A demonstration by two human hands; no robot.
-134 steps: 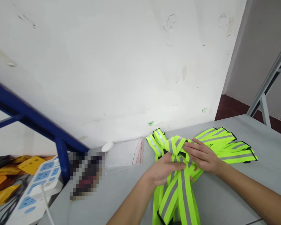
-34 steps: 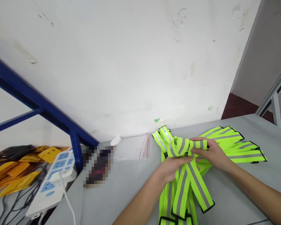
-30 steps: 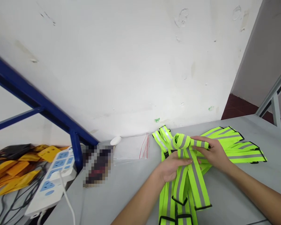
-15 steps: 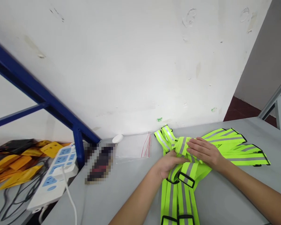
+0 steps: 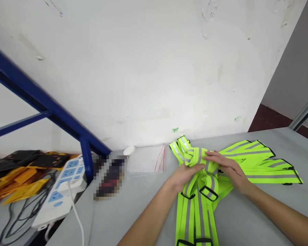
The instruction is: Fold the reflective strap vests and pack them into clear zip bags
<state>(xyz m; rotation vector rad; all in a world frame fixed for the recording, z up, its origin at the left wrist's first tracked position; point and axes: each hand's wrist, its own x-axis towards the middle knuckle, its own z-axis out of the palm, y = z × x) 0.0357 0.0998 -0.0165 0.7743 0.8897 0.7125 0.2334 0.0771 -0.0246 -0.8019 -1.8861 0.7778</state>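
White wall (image 5: 149, 68), scuffed; before it, grey tabletop (image 5: 128, 212), strewn on the right side with lime-yellow webbing (image 5: 201, 218), grey reflective stripe throughout. Chief item: strap bundle (image 5: 199, 155), right of centre, over lengths laid toward the near edge. Left hand (image 5: 183, 176): closed on the bundle's left side, thumb on top, other fingers mostly hidden. Right hand (image 5: 232, 171): fingers nearly straight, close together, laid against the bundle's right side; any pinch underneath impossible to tell. Progress, by judgement: partway; upper part gathered into a rounded coil, end with black buckle (image 5: 208, 193) loose below. Remaining ungathered: fanned straps (image 5: 264, 177), flat, at right. Further left: clear bag (image 5: 145, 159) with red lines, white oval object (image 5: 129, 150) at its corner, power strip (image 5: 58, 191)
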